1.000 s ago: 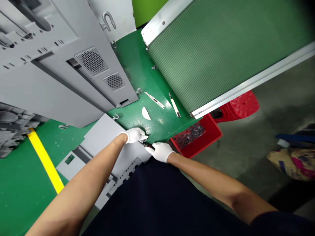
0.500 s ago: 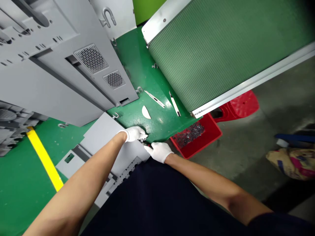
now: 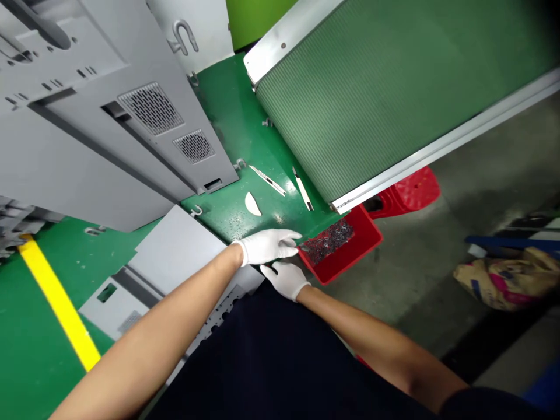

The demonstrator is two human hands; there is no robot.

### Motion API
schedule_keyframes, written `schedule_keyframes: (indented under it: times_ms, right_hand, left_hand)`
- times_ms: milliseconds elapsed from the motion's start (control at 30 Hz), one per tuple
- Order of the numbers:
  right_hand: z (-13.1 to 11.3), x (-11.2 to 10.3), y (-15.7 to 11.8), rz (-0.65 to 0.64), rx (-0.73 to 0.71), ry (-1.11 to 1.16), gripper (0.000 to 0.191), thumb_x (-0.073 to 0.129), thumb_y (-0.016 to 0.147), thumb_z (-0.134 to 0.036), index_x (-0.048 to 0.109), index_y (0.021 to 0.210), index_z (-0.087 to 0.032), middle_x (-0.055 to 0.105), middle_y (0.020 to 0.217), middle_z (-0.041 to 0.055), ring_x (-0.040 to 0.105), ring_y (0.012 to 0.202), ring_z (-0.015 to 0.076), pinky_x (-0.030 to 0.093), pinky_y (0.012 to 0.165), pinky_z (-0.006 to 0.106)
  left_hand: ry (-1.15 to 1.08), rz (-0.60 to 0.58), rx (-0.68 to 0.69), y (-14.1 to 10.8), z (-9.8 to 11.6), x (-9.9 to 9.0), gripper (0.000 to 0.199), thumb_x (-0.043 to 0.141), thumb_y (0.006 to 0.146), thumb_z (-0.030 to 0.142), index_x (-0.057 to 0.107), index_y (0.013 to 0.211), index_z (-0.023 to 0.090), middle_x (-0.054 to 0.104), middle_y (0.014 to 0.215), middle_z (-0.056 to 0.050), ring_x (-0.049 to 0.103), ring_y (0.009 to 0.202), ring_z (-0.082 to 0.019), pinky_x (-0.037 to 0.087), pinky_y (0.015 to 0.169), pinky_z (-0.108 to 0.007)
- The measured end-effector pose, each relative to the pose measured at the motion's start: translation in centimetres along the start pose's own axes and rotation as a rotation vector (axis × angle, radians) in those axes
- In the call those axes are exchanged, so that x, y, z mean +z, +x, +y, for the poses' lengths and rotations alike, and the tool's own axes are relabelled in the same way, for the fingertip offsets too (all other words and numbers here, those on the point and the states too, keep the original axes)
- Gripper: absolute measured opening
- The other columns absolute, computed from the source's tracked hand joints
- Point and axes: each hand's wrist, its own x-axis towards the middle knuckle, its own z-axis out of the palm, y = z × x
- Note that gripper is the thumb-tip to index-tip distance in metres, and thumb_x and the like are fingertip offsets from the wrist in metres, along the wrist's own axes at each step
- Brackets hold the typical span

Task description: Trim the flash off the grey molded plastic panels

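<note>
Head view shows the left hand (image 3: 266,246) in a white glove, with fingers stretched nearly flat and nothing visible in it, its tips just beside the corner of a red plastic bin (image 3: 339,268) holding dark metal scraps (image 3: 327,240). The gloved right hand (image 3: 285,280) is half curled close under it; a small dark object (image 3: 274,269) lies at its fingers, but I cannot tell if it is gripped. Near the edge of a green-painted sheet (image 3: 227,105) lies a white half-moon piece (image 3: 252,204).
</note>
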Motion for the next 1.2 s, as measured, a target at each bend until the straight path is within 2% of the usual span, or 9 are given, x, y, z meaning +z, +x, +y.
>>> schedule_keyframes:
  times_ms: [100, 167, 233, 300, 433, 800, 933, 1033, 1200]
  right_hand:
    - [0.1, -0.1, -0.1, -0.001, 0.001, 0.018, 0.073, 0.016, 0.096, -0.072, 0.067, 0.094, -0.021, 0.074, 0.099, 0.0132, 0.068, 0.097, 0.0265, 0.044, 0.082, 0.034]
    - [0.2, -0.1, -0.2, -0.001, 0.004, 0.035, 0.073, 0.016, 0.095, -0.073, 0.067, 0.092, -0.021, 0.074, 0.098, 0.0125, 0.068, 0.096, 0.0261, 0.043, 0.080, 0.033]
    - [0.1, -0.1, -0.3, 0.004, 0.003, 0.049, 0.072, 0.015, 0.095, -0.073, 0.067, 0.090, -0.022, 0.074, 0.096, 0.0120, 0.068, 0.094, 0.0259, 0.043, 0.078, 0.033]
    - [-0.4, -0.2, -0.3, 0.005, -0.013, 0.052, 0.072, 0.015, 0.096, -0.072, 0.067, 0.088, -0.022, 0.074, 0.095, 0.0121, 0.069, 0.094, 0.0261, 0.042, 0.077, 0.032]
    - [-2.5, -1.2, 1.0, -0.012, -0.096, 0.030, 0.075, 0.013, 0.095, -0.074, 0.067, 0.089, -0.022, 0.075, 0.096, 0.0132, 0.069, 0.095, 0.0275, 0.043, 0.077, 0.034]
    - [-10.4, -3.6, 7.7, -0.072, -0.162, 0.030, 0.087, 0.012, 0.090, -0.079, 0.071, 0.103, -0.017, 0.074, 0.105, 0.0188, 0.069, 0.100, 0.0315, 0.050, 0.084, 0.039]
    - [-11.7, -3.2, 9.1, -0.095, -0.131, 0.073, 0.087, 0.014, 0.091, -0.078, 0.072, 0.105, -0.014, 0.073, 0.105, 0.0212, 0.069, 0.101, 0.0325, 0.050, 0.085, 0.040]
    - [-12.1, -3.0, 9.6, -0.101, -0.104, 0.094, 0.088, 0.013, 0.091, -0.077, 0.072, 0.104, -0.014, 0.073, 0.104, 0.0216, 0.069, 0.102, 0.0322, 0.050, 0.086, 0.040]
    - [-12.5, -3.0, 9.8, -0.113, -0.111, 0.117, 0.092, 0.012, 0.087, -0.083, 0.073, 0.100, -0.015, 0.073, 0.100, 0.0215, 0.069, 0.099, 0.0337, 0.051, 0.085, 0.041]
  left_hand:
    - [0.338, 0.405, -0.081, -2.0, -1.4, -3.2, 0.051, 0.050, 0.092, 0.050, 0.059, 0.133, 0.021, 0.063, 0.134, -0.011, 0.058, 0.120, -0.027, 0.044, 0.104, -0.037]
    - [0.601, 0.824, -0.357, -4.5, -4.3, -6.4, 0.049, 0.044, 0.094, 0.050, 0.064, 0.124, 0.018, 0.062, 0.131, -0.017, 0.056, 0.121, -0.035, 0.042, 0.104, -0.047]
    - [0.702, 1.044, -0.624, -7.5, -7.4, -9.3, 0.048, 0.041, 0.093, 0.050, 0.069, 0.114, 0.016, 0.066, 0.121, -0.019, 0.060, 0.113, -0.037, 0.046, 0.096, -0.050]
    - [0.732, 0.996, -0.631, -10.2, -9.9, -11.2, 0.046, 0.041, 0.093, 0.050, 0.072, 0.104, 0.018, 0.068, 0.117, -0.016, 0.061, 0.109, -0.034, 0.048, 0.093, -0.045]
    - [0.677, 0.794, -0.405, -12.3, -12.1, -12.9, 0.049, 0.040, 0.093, 0.055, 0.077, 0.095, 0.022, 0.072, 0.107, -0.009, 0.062, 0.104, -0.024, 0.045, 0.097, -0.031]
    - [0.412, 0.496, -0.469, -9.1, -12.6, -13.3, 0.059, 0.059, 0.070, 0.076, 0.076, 0.085, 0.022, 0.072, 0.080, -0.004, 0.060, 0.075, -0.019, 0.047, 0.075, -0.027]
    - [0.304, 0.478, -0.637, -8.0, -12.7, -13.1, 0.056, 0.069, 0.060, 0.073, 0.072, 0.080, 0.021, 0.071, 0.078, -0.003, 0.059, 0.073, -0.018, 0.045, 0.066, -0.027]
    - [0.323, 0.441, -0.744, -7.7, -12.4, -12.9, 0.051, 0.068, 0.061, 0.071, 0.070, 0.070, 0.021, 0.071, 0.077, -0.005, 0.060, 0.072, -0.020, 0.044, 0.064, -0.028]
    - [0.245, 0.450, -0.647, -8.8, -11.9, -12.7, 0.050, 0.061, 0.070, 0.069, 0.075, 0.077, 0.021, 0.070, 0.074, -0.003, 0.057, 0.070, -0.018, 0.045, 0.067, -0.027]
